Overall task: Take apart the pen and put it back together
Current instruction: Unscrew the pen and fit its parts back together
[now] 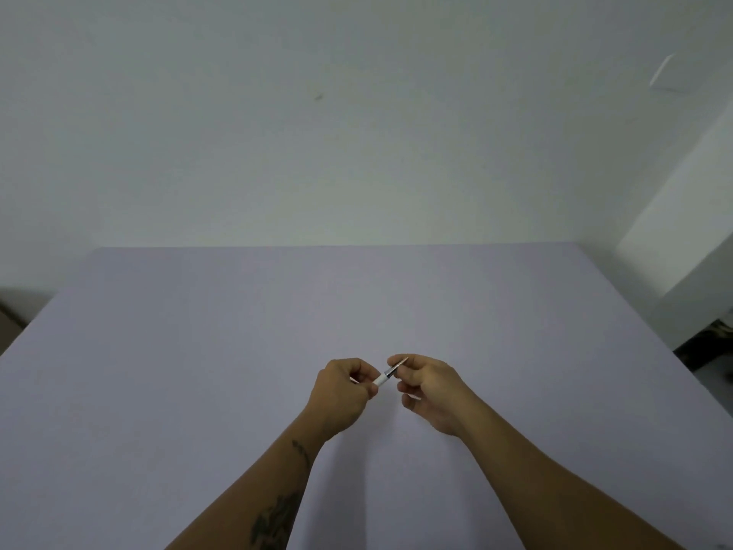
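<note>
Both hands hold a small pen just above the lavender table, near the middle of its front half. My left hand is closed around the white barrel, most of which is hidden in the fist. My right hand pinches the dark metal tip end between thumb and forefinger. The pen slants up to the right between the two hands. I cannot tell whether the tip section is joined to the barrel or loose.
A pale wall rises behind the table's far edge. A white pillar stands at the right, with dark clutter on the floor below it. A brown object shows at the left edge.
</note>
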Action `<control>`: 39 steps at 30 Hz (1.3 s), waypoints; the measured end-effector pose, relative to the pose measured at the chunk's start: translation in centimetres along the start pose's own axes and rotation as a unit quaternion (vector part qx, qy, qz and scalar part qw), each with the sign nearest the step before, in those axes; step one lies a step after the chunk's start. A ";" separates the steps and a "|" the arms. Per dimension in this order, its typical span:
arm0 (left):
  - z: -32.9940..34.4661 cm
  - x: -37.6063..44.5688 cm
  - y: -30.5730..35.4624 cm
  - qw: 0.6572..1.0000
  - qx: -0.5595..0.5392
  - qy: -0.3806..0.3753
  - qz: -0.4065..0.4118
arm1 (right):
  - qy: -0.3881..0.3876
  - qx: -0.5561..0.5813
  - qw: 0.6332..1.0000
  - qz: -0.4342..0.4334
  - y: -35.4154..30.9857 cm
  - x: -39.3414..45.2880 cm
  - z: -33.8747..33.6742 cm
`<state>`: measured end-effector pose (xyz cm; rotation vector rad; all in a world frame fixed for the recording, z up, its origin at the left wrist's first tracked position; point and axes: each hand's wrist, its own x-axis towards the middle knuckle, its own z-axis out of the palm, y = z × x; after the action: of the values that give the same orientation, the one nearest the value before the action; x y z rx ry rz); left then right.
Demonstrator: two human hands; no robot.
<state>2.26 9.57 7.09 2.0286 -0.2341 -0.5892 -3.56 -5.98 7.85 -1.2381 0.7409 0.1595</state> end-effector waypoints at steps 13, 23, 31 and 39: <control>1.3 1.0 -0.2 1.000 0.018 -0.021 0.013 | 0.036 -0.012 0.999 -0.009 0.0 0.0 -1.1; 1.5 1.3 0.7 0.999 0.022 -0.019 0.024 | 0.038 0.004 0.999 0.006 -0.1 0.1 -1.0; 1.7 0.6 0.4 0.999 0.027 -0.018 0.019 | 0.027 -0.009 1.000 -0.005 0.3 -0.3 -1.2; 0.9 0.3 1.0 0.999 0.032 -0.021 0.021 | 0.036 -0.010 0.999 -0.020 0.1 -0.5 -1.1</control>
<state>2.13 8.28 7.55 2.0688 -0.3242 -0.6063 -4.46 -6.77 7.92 -1.2815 0.7772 0.0909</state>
